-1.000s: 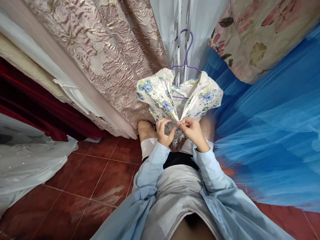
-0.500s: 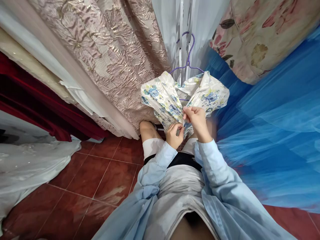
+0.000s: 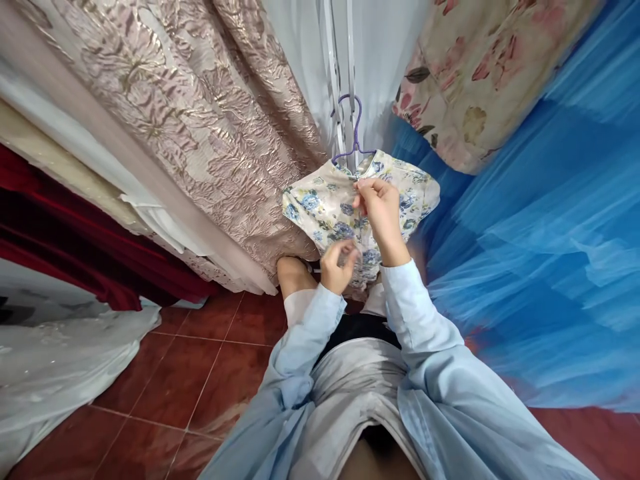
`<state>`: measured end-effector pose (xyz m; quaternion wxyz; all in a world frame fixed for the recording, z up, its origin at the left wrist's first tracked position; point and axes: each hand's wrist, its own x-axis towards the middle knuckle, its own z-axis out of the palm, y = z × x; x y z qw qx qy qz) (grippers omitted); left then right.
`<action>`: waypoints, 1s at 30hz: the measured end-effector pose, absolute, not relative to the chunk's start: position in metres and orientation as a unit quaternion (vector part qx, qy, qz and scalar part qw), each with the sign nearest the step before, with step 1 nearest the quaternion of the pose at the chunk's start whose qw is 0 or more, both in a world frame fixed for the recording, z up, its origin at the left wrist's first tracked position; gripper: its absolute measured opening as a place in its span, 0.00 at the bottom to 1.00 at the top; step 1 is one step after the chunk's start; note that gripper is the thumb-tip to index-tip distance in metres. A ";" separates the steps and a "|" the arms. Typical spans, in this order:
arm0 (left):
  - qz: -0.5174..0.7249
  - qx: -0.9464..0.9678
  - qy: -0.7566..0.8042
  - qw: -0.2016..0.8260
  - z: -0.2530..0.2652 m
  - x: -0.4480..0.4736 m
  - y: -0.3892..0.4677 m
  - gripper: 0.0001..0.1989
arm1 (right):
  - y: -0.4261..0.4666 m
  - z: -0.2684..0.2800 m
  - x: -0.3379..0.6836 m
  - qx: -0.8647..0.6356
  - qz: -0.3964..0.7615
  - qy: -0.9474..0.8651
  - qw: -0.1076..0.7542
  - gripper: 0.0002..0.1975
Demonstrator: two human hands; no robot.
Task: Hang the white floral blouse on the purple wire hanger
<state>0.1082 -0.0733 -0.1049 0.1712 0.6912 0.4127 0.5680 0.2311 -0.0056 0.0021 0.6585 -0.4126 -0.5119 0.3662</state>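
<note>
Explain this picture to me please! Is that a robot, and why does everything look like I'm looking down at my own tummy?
No robot here: just a person with two bare hands. The camera is worn on their head, looking forward and down, so you see what they see. A flowered top hangs on a purple hanger. The right hand pinches near its neck, but what's between the fingertips is too small to tell. The left hand is lower down, blurry, so I can't say if it's gripping. Blue fabric hangs on the right, above a red tiled floor.

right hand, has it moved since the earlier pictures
Yes, the right hand has moved up the floral garment, closer to the purple hanger.
</note>
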 end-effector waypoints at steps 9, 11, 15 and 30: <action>0.508 0.774 0.338 0.169 0.015 0.097 0.022 0.14 | -0.004 -0.011 0.235 -0.431 0.323 -0.555 0.634 0.16; 0.511 0.776 0.340 0.143 0.015 0.101 0.027 0.14 | 0.003 -0.016 0.235 -0.438 0.312 -0.556 0.634 0.17; 0.568 0.735 0.339 0.147 0.013 0.104 0.025 0.14 | 0.013 -0.032 0.232 -0.463 0.302 -0.545 0.630 0.14; 0.667 0.548 0.330 0.381 -0.006 0.055 0.038 0.25 | -0.034 -0.101 0.215 -0.561 0.327 -0.573 0.500 0.23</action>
